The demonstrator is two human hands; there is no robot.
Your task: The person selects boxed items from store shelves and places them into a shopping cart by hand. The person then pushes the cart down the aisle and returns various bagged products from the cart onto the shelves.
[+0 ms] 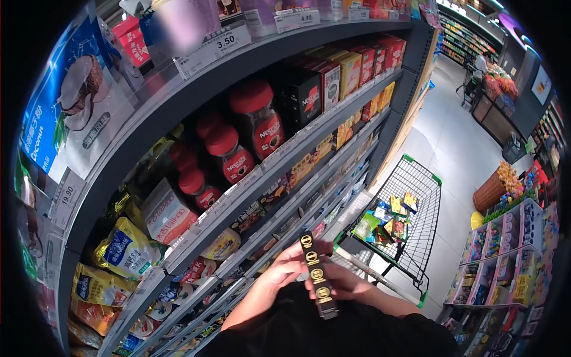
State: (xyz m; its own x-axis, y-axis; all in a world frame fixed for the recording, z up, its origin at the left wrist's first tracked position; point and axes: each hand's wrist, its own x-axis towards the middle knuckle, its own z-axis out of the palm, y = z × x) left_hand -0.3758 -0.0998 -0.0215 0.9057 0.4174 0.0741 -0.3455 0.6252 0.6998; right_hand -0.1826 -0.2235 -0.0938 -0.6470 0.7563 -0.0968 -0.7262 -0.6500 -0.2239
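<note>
A long, narrow dark box with round gold emblems (316,275) is held upright and slightly tilted in front of my chest. My left hand (285,268) grips it from the left side, its fingers closed against the edge. From the right, my right hand (345,281) closes on the same box, with part of its fingers hidden behind it. The shelf rack stands close to my left hand. Just beyond my right hand is the handle of a shopping cart (433,205).
Nescafe jars (264,128), coffee boxes (310,98) and yellow bags (128,247) fill the shelves at left. Several packaged goods (389,220) lie in the cart. At right stand a display rack (499,262) and a wicker basket (492,195). A person (480,62) is far down the aisle.
</note>
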